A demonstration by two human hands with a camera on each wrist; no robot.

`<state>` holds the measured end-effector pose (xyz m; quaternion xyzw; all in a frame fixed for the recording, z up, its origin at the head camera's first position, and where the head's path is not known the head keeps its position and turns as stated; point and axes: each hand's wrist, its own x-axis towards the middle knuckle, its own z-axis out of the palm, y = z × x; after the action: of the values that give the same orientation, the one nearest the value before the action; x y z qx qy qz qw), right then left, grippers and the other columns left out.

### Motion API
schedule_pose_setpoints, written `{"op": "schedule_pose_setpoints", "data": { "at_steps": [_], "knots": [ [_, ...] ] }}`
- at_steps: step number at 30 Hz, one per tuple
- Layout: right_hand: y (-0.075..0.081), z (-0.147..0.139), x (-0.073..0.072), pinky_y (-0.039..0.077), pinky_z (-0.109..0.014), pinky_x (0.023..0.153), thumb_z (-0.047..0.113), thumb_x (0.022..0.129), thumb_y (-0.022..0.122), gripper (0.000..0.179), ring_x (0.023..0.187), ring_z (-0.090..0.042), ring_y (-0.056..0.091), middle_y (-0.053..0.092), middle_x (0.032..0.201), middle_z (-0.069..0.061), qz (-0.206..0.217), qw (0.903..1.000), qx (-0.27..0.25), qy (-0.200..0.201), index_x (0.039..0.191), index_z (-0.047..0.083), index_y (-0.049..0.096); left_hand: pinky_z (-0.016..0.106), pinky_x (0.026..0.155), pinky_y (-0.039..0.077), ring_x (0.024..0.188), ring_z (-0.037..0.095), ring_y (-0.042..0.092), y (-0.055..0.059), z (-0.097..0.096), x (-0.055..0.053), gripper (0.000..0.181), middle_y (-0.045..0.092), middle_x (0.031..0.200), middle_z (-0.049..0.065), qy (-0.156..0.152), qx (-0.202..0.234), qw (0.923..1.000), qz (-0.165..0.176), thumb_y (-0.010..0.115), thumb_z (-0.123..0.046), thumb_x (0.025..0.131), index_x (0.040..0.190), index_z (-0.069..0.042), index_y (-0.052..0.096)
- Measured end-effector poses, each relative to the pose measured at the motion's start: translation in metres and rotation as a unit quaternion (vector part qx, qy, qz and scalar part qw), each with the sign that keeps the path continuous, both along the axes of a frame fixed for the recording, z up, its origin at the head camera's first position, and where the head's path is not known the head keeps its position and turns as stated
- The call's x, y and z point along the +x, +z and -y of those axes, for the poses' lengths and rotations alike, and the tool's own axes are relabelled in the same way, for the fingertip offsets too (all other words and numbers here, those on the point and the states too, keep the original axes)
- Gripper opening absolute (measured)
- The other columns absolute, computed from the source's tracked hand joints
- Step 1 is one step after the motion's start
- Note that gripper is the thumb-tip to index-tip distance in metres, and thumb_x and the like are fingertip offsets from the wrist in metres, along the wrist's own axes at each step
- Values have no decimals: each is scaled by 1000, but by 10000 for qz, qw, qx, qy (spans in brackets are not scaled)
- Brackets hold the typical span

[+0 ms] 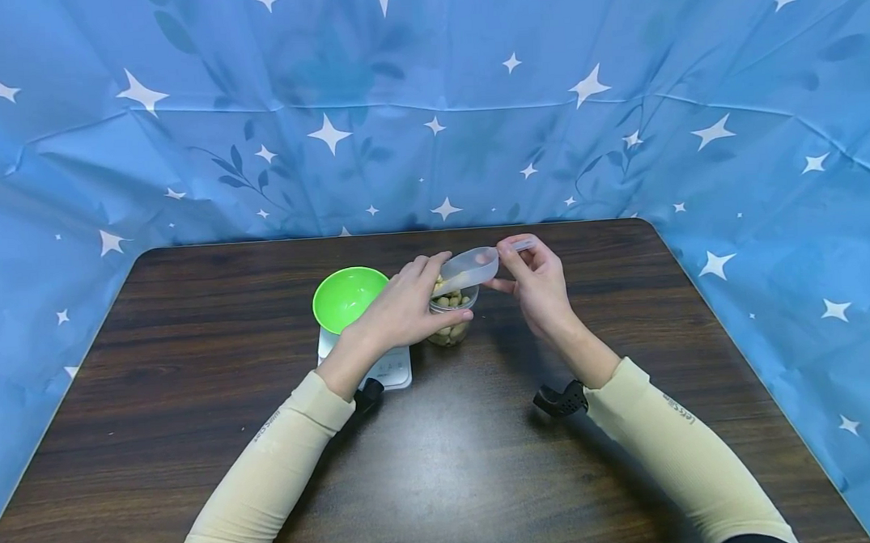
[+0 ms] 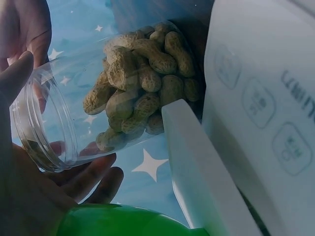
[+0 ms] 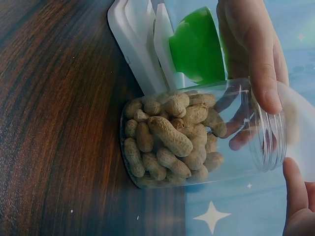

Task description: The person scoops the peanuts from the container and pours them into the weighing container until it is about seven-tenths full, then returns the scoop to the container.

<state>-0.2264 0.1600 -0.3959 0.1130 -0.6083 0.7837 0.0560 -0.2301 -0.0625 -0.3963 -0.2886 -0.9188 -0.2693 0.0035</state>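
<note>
Clock centred on the jar, head view, 12 pointing away from the person. Nearest on the bench: white scale, 8 o'clock; its reading could not be made out. The jar stood upright with its mouth open, partly filled with unshelled peanuts. Left hand, about 10 o'clock: fingers grasped the jar's neck. Green bowl sat on the scale, between 9 and 10; no peanuts were seen inside. Translucent scoop tilted over the jar mouth, handle toward 2 o'clock, pinched by the fingers of the right hand. Peanuts showed at its lip; load uncertain. Farthest, toward 12: blue starred curtain.

Progress, judged: bowl set on scale and jar uncovered, done; scooping in hand; filling the bowl and weighing appeared left.
</note>
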Motion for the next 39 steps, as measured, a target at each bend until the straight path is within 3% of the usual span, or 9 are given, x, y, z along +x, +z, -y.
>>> {"op": "schedule_pose_setpoints", "data": {
  "at_steps": [7, 15, 22, 36, 39],
  "knots": [
    [0, 0, 0, 60, -37, 77, 16, 105, 60, 10, 104, -23, 65, 64, 107, -10, -9, 10000, 9, 16, 107, 7, 63, 42, 91, 49, 109, 23, 53, 0, 0, 0, 94, 52, 133, 10, 8, 3, 10000, 6, 68, -64, 90, 159, -11, 33],
    [0, 1, 0, 60, -37, 77, 17, 105, 61, 34, 103, -23, 65, 65, 106, -10, -19, 10000, 9, -24, 117, -14, 52, 42, 92, 48, 109, 23, 53, 0, 0, 0, 93, 53, 132, 11, 0, 26, 10000, 2, 68, -64, 90, 159, -11, 33],
    [0, 0, 1, 60, -37, 77, 17, 105, 61, 19, 104, -23, 64, 65, 107, -10, -4, 10000, -12, -2, 111, -1, 60, 42, 93, 48, 110, 23, 53, -1, 0, 1, 93, 52, 133, 11, 1, 49, 10000, 17, 69, -63, 91, 159, -11, 33],
    [-2, -1, 1, 60, -38, 79, 17, 106, 59, 27, 105, -23, 64, 66, 105, -10, 49, 9999, -93, -22, 114, -9, 56, 43, 95, 47, 116, 23, 51, -1, -1, 0, 96, 49, 139, 10, -86, 187, 9998, -71, 71, -60, 90, 162, -13, 27],
    [-3, -1, 2, 60, -38, 78, 17, 106, 60, 21, 104, -23, 65, 67, 105, -10, 44, 9999, -127, -29, 112, -3, 59, 43, 95, 48, 117, 23, 50, -2, 0, 1, 98, 47, 141, 11, -127, 271, 9995, -80, 71, -60, 90, 163, -15, 24]
  ]
}}
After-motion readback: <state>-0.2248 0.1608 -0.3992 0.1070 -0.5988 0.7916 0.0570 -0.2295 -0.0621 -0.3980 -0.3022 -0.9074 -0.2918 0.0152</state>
